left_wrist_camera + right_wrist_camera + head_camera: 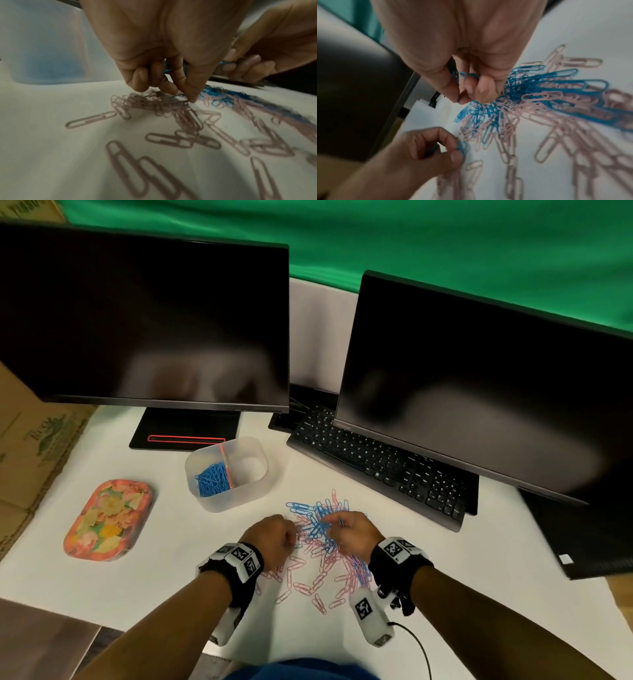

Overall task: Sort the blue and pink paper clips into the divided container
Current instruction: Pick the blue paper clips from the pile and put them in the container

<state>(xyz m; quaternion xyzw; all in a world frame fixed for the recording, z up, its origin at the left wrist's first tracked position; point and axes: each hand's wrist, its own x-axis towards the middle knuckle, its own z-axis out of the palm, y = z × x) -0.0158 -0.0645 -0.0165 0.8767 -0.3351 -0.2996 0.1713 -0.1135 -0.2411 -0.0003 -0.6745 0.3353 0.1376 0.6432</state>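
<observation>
A mixed pile of blue and pink paper clips lies on the white table, with loose pink clips spread toward me. Behind it to the left stands the translucent divided container; its left compartment holds blue clips, and the right one looks bare. My left hand is at the pile's left edge, fingers curled, holding a blue clip; the right wrist view shows it pinching a blue clip. My right hand is over the pile's middle, fingers curled round a blue clip.
Two dark monitors stand at the back, with a black keyboard just right of the pile. A floral tray lies at the left. Cardboard boxes border the table's left edge.
</observation>
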